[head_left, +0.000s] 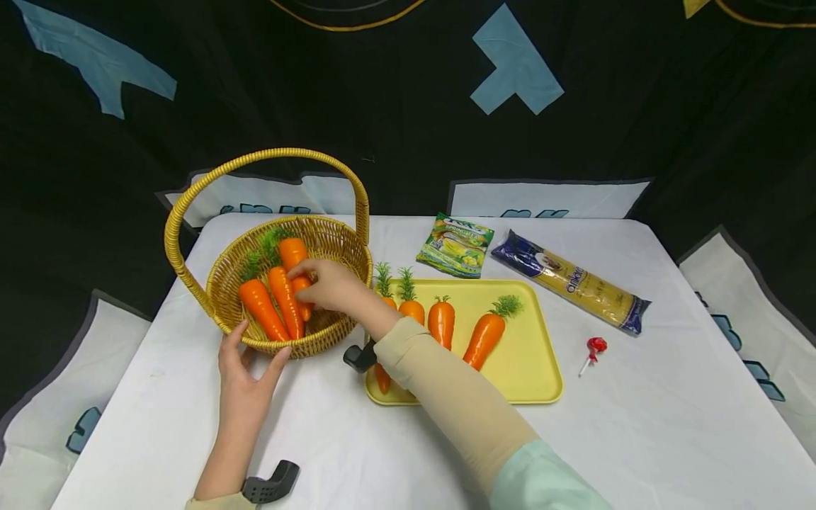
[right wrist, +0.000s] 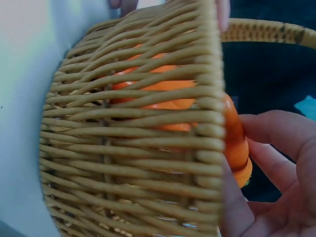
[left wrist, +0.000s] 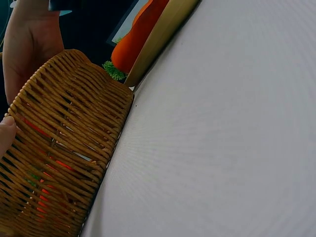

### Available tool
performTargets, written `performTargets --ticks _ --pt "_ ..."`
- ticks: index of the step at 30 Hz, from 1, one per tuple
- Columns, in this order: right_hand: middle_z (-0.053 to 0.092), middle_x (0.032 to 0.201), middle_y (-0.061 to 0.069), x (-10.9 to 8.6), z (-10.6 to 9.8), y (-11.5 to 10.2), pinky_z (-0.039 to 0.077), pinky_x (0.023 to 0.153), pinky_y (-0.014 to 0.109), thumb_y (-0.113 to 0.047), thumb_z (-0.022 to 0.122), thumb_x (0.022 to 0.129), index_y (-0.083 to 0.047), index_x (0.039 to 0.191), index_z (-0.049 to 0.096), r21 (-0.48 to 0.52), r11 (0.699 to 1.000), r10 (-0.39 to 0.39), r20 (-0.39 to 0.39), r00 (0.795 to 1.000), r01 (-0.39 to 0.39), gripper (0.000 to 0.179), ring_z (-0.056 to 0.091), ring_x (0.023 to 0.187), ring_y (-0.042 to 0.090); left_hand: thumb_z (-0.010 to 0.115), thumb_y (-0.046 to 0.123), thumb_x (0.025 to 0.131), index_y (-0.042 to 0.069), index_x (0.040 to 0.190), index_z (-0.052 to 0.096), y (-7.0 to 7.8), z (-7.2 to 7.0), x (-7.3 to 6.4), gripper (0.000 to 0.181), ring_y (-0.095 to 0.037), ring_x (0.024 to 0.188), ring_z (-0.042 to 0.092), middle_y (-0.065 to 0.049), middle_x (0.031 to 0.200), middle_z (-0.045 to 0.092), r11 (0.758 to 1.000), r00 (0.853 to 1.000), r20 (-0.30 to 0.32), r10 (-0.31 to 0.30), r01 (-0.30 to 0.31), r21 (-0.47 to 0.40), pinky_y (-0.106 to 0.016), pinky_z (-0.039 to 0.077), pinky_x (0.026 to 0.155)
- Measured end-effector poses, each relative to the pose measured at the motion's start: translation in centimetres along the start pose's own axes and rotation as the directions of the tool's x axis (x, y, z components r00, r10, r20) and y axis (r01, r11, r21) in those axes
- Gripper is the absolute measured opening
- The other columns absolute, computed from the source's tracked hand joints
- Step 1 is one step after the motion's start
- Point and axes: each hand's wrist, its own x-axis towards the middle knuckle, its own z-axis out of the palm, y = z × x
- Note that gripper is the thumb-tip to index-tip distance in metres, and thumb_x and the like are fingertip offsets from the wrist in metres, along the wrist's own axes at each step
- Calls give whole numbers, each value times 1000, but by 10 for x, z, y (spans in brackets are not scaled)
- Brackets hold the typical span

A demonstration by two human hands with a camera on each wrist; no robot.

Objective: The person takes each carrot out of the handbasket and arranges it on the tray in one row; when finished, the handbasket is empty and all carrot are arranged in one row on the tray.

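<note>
The yellow wicker basket [head_left: 328, 237] stands at the left of the table with its handle up. Inside lie two orange carrots [head_left: 260, 309] side by side, green tops away from me. Over the basket, my right hand [head_left: 331, 287] pinches a third carrot [right wrist: 238, 140], its fingers on either side of it; part of that carrot is hidden by the hand. My left hand [head_left: 245, 386] rests against the basket's near side, thumb and fingers spread at the rim. In the left wrist view, a fingertip [left wrist: 7, 132] touches the wicker.
A yellow tray [head_left: 535, 375] holds several carrots [head_left: 441, 322], partly behind my right arm. Behind it lies a green packet [head_left: 455, 246]. To the right are a pasta pack [head_left: 574, 282] and a red lollipop [head_left: 596, 346]. Dark cloth hangs behind the white table.
</note>
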Motion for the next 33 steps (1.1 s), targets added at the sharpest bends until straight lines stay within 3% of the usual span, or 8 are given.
performTargets --ticks 7,13,16,21,33 --pt "60 103 1 -25 -19 -3 51 58 23 -15 68 89 -18 122 66 -1 996 -89 -19 996 89 33 60 71 14 71 27 89 21 153 17 0 1 0 84 -45 135 29 -11 156 10 1000 1000 3 -13 13 1 -55 28 109" --pt "59 113 0 -47 -34 -3 51 62 25 -15 69 89 -21 123 66 12 991 -134 -58 989 135 34 58 88 15 71 25 89 20 152 18 0 1 0 83 -46 134 30 -11 156 10 1000 1000 2 -17 17 -1 -57 28 108" --pt "59 112 -1 -55 -40 -1 50 60 25 -16 69 89 -22 122 66 -10 991 -135 -71 988 135 34 57 87 16 71 26 89 20 153 17 1 1 0 83 -46 134 30 -12 156 10 1000 1000 3 -19 19 3 -57 28 108" --pt "58 105 1 -61 -48 0 45 54 24 -18 68 90 -24 123 65 -59 992 -116 -91 989 111 34 55 76 18 71 27 89 22 153 16 2 0 0 84 -45 135 29 -11 156 9 1000 1000 3 -28 28 10 -56 28 109" --pt "59 110 -1 -67 -59 -6 51 66 27 -17 69 90 -22 124 64 10 984 -173 -151 973 176 35 56 93 18 71 27 89 21 153 17 1 1 1 84 -45 134 30 -11 156 10 1000 1000 9 -20 20 11 -57 29 108"
